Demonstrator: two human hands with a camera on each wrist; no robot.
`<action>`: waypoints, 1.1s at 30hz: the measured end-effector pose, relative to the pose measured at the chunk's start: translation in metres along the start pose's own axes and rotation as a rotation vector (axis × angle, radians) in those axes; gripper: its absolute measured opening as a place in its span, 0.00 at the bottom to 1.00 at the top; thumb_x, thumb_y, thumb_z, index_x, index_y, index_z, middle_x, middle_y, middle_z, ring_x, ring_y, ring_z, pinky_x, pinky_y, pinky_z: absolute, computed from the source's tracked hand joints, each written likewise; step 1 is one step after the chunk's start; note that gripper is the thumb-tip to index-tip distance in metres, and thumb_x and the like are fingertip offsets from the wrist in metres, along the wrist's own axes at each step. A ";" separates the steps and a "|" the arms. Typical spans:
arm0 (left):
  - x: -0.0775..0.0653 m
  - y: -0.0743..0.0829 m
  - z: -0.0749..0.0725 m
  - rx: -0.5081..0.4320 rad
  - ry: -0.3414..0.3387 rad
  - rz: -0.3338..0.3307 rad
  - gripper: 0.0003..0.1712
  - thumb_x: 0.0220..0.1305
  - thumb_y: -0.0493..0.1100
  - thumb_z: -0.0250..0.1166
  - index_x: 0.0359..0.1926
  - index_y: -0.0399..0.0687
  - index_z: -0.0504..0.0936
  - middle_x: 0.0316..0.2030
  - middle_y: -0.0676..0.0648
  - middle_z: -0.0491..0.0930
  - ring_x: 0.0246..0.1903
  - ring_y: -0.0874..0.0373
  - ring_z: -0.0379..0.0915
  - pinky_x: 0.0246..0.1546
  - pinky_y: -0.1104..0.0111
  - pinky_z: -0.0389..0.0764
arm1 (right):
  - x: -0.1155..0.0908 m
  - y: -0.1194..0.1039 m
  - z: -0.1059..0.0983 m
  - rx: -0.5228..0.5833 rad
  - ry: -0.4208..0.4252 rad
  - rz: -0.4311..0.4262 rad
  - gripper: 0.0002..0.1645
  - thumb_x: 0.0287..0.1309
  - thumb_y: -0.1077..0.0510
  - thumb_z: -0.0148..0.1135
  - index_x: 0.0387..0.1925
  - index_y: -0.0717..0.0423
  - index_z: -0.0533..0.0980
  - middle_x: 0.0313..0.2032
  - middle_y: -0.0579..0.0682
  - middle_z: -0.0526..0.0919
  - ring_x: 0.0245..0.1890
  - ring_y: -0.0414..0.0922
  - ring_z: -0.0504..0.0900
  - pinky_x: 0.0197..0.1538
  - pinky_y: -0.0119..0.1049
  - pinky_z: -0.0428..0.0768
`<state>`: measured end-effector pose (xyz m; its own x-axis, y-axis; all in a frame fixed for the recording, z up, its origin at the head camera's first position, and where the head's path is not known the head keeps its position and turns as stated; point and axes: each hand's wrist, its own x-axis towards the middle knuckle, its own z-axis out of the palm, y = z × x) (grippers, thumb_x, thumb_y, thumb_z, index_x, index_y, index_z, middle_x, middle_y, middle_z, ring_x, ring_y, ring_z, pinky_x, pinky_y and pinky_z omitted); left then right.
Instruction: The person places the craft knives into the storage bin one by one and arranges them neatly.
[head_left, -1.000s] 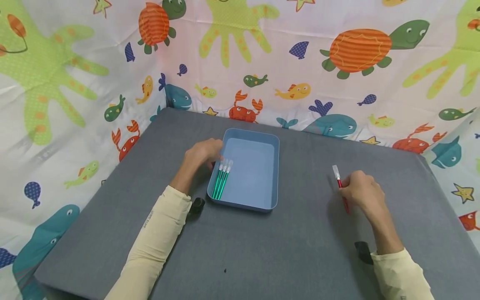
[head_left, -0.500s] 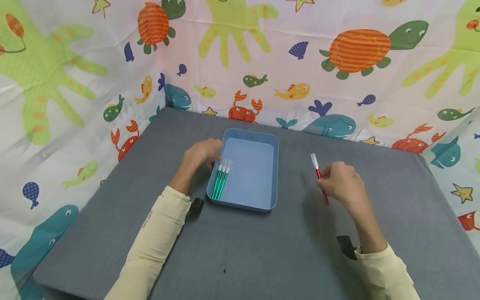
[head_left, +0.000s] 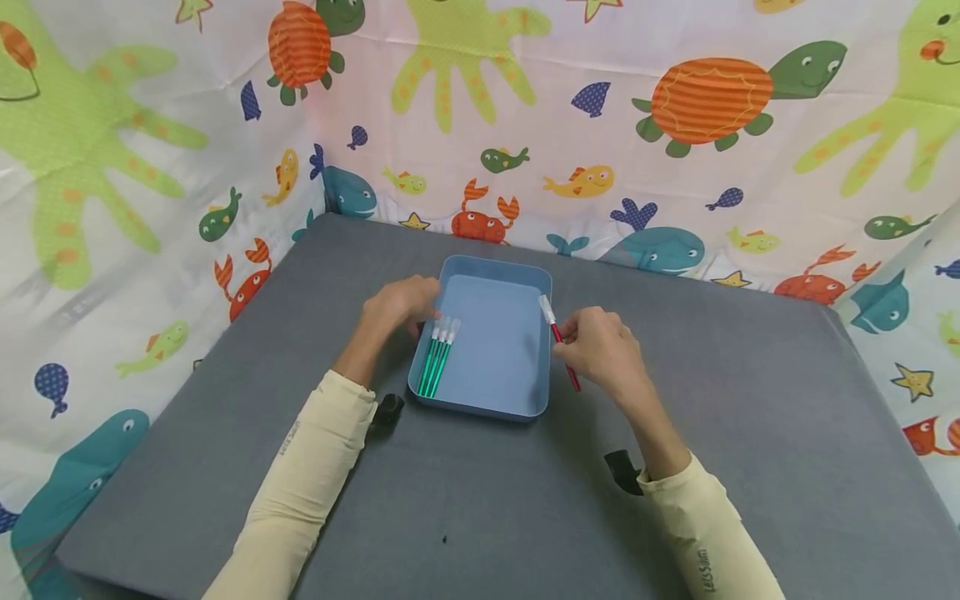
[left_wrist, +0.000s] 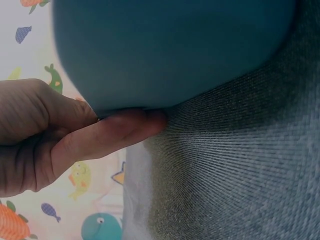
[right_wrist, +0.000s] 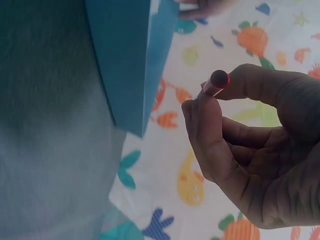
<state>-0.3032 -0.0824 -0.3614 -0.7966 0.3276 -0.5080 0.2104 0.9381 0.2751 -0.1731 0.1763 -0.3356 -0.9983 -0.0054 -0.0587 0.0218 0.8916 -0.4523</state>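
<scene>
My left hand [head_left: 397, 304] holds the left wall of a shallow blue tray [head_left: 498, 408]; in the left wrist view its thumb and fingers pinch the tray's edge [left_wrist: 165, 65]. Several slim green pen-shaped tools [head_left: 435, 367] with whitish translucent tips lie side by side along the tray's left inner wall. In my right hand [head_left: 603, 350] a matching red pen-shaped tool [head_left: 557, 333] is pinched between thumb and fingers, tilted, its whitish tip up by the tray's right rim. The right wrist view shows the round red end of this tool [right_wrist: 219, 79].
A grey cloth-covered table [head_left: 480, 500] lies under everything. Behind it and along the sides hangs a curtain [head_left: 442, 142] printed with sea animals. Black wrist devices [head_left: 624, 472] sit under both forearms, and a tiny dark speck [head_left: 444, 539] lies near the front.
My right hand has carried the red pen-shaped tool leftward and slightly away from me, from the right part of the table to the tray's right rim. The left hand has stayed on the tray.
</scene>
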 end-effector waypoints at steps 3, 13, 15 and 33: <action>0.000 0.001 -0.001 0.002 0.003 0.002 0.20 0.78 0.43 0.60 0.64 0.36 0.75 0.46 0.39 0.84 0.35 0.54 0.87 0.55 0.58 0.81 | 0.005 -0.008 0.011 0.011 -0.023 -0.024 0.14 0.60 0.60 0.67 0.44 0.64 0.87 0.38 0.58 0.91 0.33 0.49 0.85 0.34 0.42 0.80; 0.001 0.002 -0.001 -0.004 0.000 0.001 0.19 0.78 0.42 0.60 0.63 0.36 0.75 0.47 0.39 0.83 0.36 0.53 0.86 0.49 0.60 0.82 | 0.023 -0.033 0.046 0.028 -0.103 -0.031 0.06 0.60 0.60 0.67 0.35 0.57 0.88 0.32 0.50 0.90 0.35 0.46 0.84 0.38 0.44 0.81; 0.001 0.001 -0.001 0.001 0.003 0.009 0.19 0.78 0.42 0.60 0.62 0.35 0.76 0.47 0.38 0.83 0.35 0.53 0.86 0.49 0.60 0.82 | 0.027 -0.039 0.052 0.018 -0.118 -0.035 0.06 0.61 0.60 0.68 0.29 0.56 0.86 0.26 0.47 0.85 0.30 0.43 0.80 0.33 0.39 0.77; 0.002 -0.001 -0.002 -0.012 0.002 0.026 0.18 0.78 0.42 0.61 0.61 0.36 0.75 0.47 0.39 0.84 0.35 0.53 0.88 0.54 0.58 0.82 | 0.038 -0.071 0.090 0.092 -0.222 -0.045 0.05 0.62 0.65 0.67 0.35 0.65 0.83 0.29 0.53 0.87 0.19 0.39 0.82 0.27 0.32 0.77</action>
<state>-0.3061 -0.0827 -0.3608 -0.7920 0.3518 -0.4989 0.2241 0.9277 0.2984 -0.2073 0.0721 -0.3858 -0.9619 -0.1528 -0.2265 -0.0074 0.8432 -0.5375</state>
